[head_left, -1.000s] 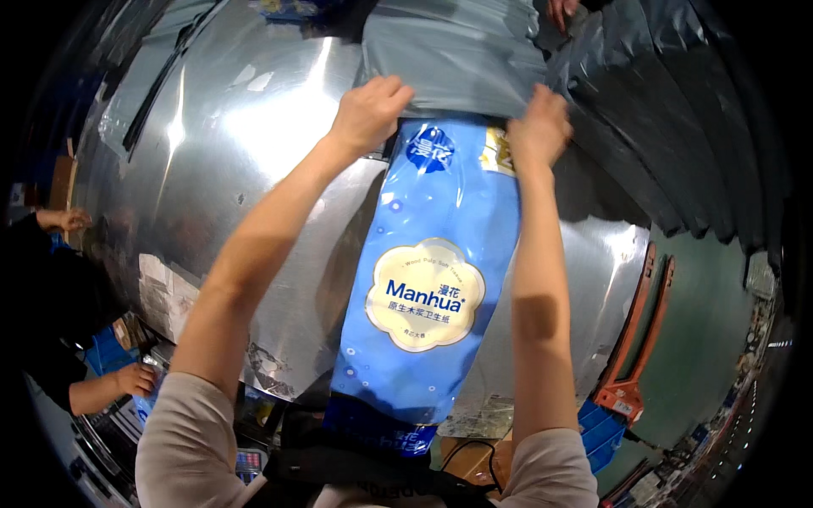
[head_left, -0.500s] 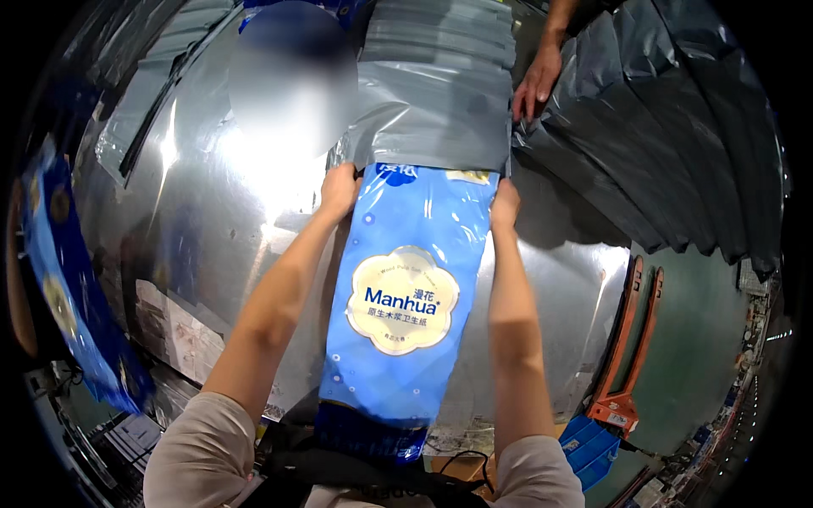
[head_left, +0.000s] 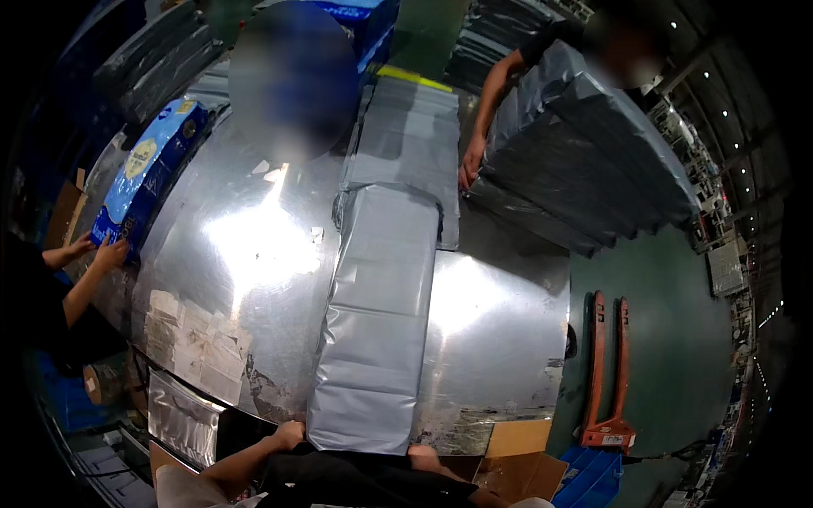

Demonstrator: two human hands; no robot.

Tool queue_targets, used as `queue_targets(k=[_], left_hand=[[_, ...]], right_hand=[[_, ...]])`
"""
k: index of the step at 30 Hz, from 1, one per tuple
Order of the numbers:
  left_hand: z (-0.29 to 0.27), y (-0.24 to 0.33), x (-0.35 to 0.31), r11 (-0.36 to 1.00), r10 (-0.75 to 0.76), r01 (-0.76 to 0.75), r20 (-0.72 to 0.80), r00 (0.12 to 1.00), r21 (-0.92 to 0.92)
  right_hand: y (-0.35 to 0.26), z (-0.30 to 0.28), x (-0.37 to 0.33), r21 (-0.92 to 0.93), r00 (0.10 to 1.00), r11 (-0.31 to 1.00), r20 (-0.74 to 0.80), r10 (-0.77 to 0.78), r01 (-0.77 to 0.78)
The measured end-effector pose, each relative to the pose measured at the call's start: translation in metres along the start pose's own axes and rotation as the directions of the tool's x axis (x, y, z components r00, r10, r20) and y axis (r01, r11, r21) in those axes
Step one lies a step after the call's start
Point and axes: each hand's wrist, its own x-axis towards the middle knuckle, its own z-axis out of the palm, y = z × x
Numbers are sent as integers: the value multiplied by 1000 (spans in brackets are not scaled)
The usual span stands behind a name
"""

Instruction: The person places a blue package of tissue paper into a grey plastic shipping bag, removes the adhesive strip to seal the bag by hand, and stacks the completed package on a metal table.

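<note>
1. Down the middle of the worktop (head_left: 500, 339), a long gray bag (head_left: 373, 330) lies from the near edge to flat gray film (head_left: 402, 140) on the far side.
2. At its near end, the left hand (head_left: 290, 434) is by the left corner, fingers curled; the right hand (head_left: 423, 458) is by the right corner, blurred. I cannot tell whether either pinches the bag.
3. Its skin is glossy and creased; it probably handles as soft, slippery and light for its bulk, hard to break but easy to tear or dent.
4. Both long sides, or underneath each end, seem the safest hold; the loose skin alone may slip.
5. Bare metal glares on both sides, with a worn paper patch (head_left: 190, 347) near left.
6. Left, a co-worker (head_left: 85, 296) holds a blue pack (head_left: 152, 173); far right, another (head_left: 500, 89) reaches to a gray bundle (head_left: 584, 161).
7. Right, a red pallet jack (head_left: 606, 381) stands on green floor (head_left: 669, 339), beside a blue crate (head_left: 584, 474).
</note>
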Motion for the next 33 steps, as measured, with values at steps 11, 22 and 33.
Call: queue_targets(k=[11,22,33], left_hand=[[-47,113,7,882,-121,-61,-349,929,-467],[65,19,-30,992,-121,48,-809,575,-114],[53,7,-12,932,-316,129,-585,747,-338]], right_hand=[[-117,-55,21,354,813,919,-578,71,172],[-126,29,-24,225,769,974,-615,173,-39],[-97,42,66,11,959,969,-143,244,-245]])
